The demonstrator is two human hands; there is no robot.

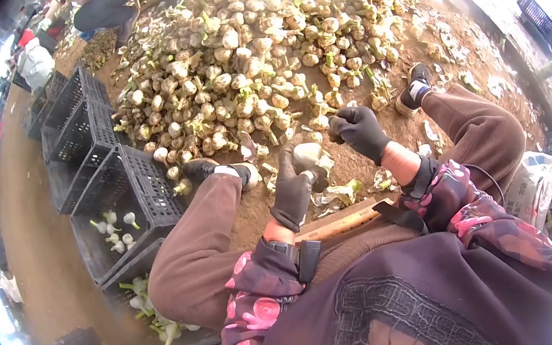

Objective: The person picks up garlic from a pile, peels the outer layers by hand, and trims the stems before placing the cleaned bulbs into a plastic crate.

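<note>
My left hand [293,188], in a dark glove, is closed around a whitish garlic bulb [307,156] in front of the large heap. To its right, my right hand [360,131], also gloved, is curled closed with its knuckles up; whatever its fingers hold is too hidden to name. The heap of garlic bulbs [231,71] spreads over the ground beyond both hands. Peeled skins and leaves [344,193] lie below the hands, beside a wooden board [341,220] across my lap.
Black plastic crates [148,185] stand at the left, one holding several cleaned bulbs [114,230]. A white sack [535,193] sits at the right by my knee. Another person [102,11] is at the far side of the heap. More crates [540,15] stand at the right.
</note>
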